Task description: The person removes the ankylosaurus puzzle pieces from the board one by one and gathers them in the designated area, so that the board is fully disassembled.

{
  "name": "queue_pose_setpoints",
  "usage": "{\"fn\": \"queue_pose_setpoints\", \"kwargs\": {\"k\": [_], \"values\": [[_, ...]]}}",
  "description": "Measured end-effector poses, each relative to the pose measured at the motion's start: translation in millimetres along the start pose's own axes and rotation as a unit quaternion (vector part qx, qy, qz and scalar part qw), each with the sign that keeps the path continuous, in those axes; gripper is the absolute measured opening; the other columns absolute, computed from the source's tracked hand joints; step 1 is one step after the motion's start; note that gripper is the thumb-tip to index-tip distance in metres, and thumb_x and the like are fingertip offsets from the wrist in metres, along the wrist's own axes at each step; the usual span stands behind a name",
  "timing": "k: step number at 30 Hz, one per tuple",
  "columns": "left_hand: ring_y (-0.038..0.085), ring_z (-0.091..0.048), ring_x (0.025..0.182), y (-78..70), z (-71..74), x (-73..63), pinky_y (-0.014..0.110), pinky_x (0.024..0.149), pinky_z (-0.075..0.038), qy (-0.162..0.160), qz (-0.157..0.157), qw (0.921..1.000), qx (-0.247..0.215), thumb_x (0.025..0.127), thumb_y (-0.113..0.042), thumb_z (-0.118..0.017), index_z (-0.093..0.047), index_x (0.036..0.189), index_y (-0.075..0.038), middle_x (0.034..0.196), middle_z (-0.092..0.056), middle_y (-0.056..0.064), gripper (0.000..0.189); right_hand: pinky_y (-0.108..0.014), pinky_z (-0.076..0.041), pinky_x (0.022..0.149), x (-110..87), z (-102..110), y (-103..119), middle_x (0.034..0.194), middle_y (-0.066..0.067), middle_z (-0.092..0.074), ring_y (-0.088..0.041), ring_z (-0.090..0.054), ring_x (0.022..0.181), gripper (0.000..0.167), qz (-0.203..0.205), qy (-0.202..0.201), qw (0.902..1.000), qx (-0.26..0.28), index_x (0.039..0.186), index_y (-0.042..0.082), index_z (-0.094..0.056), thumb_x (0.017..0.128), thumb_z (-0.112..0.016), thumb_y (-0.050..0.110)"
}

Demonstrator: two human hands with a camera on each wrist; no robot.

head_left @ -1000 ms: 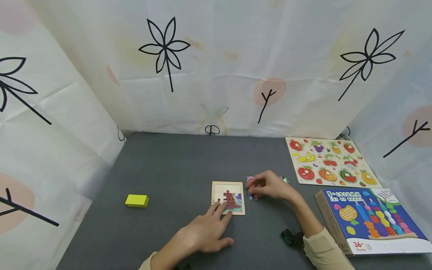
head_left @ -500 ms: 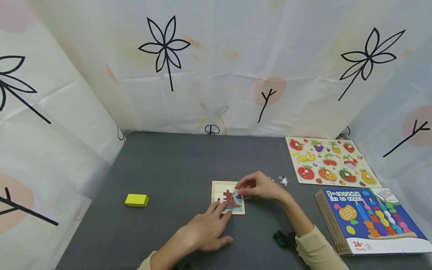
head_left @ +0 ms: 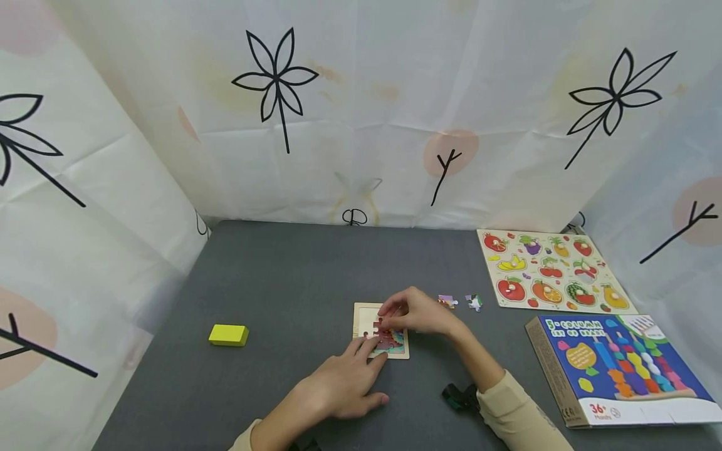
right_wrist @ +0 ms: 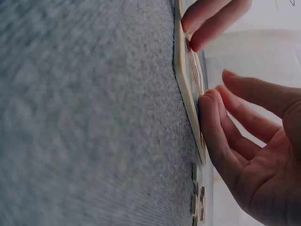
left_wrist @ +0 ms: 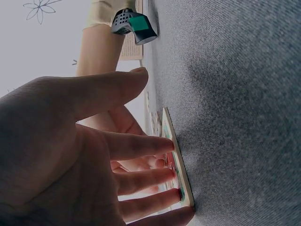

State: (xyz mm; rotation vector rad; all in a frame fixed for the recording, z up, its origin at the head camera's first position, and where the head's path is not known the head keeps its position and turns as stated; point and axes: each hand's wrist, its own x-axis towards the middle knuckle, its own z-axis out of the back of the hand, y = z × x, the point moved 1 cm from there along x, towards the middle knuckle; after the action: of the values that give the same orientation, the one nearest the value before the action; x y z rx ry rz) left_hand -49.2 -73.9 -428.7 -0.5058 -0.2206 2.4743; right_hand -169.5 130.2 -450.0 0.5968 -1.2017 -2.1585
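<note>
A small wooden jigsaw tray [head_left: 362,311], partly filled with a reddish and teal picture [head_left: 399,341], lies flat on the grey table. My left hand [head_left: 341,385] rests its fairly straight fingertips on the near left part of it; the left wrist view shows those fingers [left_wrist: 146,181] at the rim. Over the upper right part of the tray, my right hand [head_left: 420,313] has its fingers bent together round a puzzle piece that they mostly hide. In the right wrist view its fingertips [right_wrist: 205,100] are right at the tray's surface.
Two loose puzzle pieces, one purplish [head_left: 447,301] and one green and white [head_left: 474,302], lie right of the tray. A yellow block [head_left: 228,335] is to the left. At right are a fruit board [head_left: 555,272] and a blue toy box [head_left: 626,369].
My right hand has moved left from the loose pieces to over the tray, bringing a piece along and uncovering the two others. The left hand has stayed in place.
</note>
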Motion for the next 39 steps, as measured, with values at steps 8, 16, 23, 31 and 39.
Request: {"fn": "queue_pose_setpoints", "kwargs": {"k": [8,16,23,31,39], "values": [[0.028,-0.037,0.160,-0.5,-0.4,0.5,0.048,0.093,-0.064,-0.002,-0.003,1.0000,0.004,0.102,-0.057,-0.069,-0.053,0.160,-0.017,0.173,-0.040,0.001,0.071,-0.019,-0.055,0.068,3.5,-2.6,-1.7,0.089,-0.011,-0.082,-0.001,-0.069,0.075,0.014,-0.029,-0.016,0.9988,-0.035,0.105,-0.002,-0.081,0.097,-0.080,0.010],[0.029,-0.037,0.160,-0.3,-0.1,0.0,0.047,0.092,-0.064,-0.003,-0.004,1.0000,0.002,0.103,-0.056,-0.069,-0.053,0.159,-0.017,0.173,-0.039,0.001,0.070,-0.019,-0.054,0.065,6.9,-2.8,1.5,0.086,-0.008,-0.081,0.000,-0.067,0.071,0.012,-0.037,-0.012,0.9980,-0.051,0.100,0.001,-0.081,0.097,-0.081,0.012],[0.029,-0.037,0.160,0.4,-0.1,0.1,0.046,0.091,-0.064,-0.006,-0.008,0.9999,0.005,0.103,-0.057,-0.068,-0.053,0.159,-0.017,0.173,-0.039,0.001,0.071,-0.019,-0.054,0.065,7.9,-3.2,1.6,0.086,-0.006,-0.078,-0.002,-0.066,0.072,0.014,-0.036,-0.016,0.9974,-0.059,0.101,0.001,-0.080,0.095,-0.083,0.014],[0.029,-0.038,0.160,0.4,-0.9,0.5,0.044,0.091,-0.065,-0.002,-0.011,0.9999,0.010,0.103,-0.057,-0.068,-0.053,0.160,-0.017,0.169,-0.044,-0.001,0.072,-0.019,-0.057,0.069,5.6,-4.2,1.6,0.090,-0.009,-0.080,-0.006,-0.071,0.078,0.015,-0.028,-0.018,0.9981,-0.052,0.101,0.001,-0.078,0.097,-0.082,0.014],[0.028,-0.038,0.159,0.4,-1.9,0.9,0.045,0.091,-0.065,-0.001,-0.009,0.9999,0.009,0.102,-0.057,-0.068,-0.053,0.160,-0.017,0.169,-0.044,-0.001,0.072,-0.019,-0.059,0.077,1.3,-5.1,3.4,0.097,-0.012,-0.080,-0.008,-0.074,0.087,0.012,-0.009,-0.010,0.9996,-0.025,0.105,0.001,-0.074,0.098,-0.079,0.008]]}}
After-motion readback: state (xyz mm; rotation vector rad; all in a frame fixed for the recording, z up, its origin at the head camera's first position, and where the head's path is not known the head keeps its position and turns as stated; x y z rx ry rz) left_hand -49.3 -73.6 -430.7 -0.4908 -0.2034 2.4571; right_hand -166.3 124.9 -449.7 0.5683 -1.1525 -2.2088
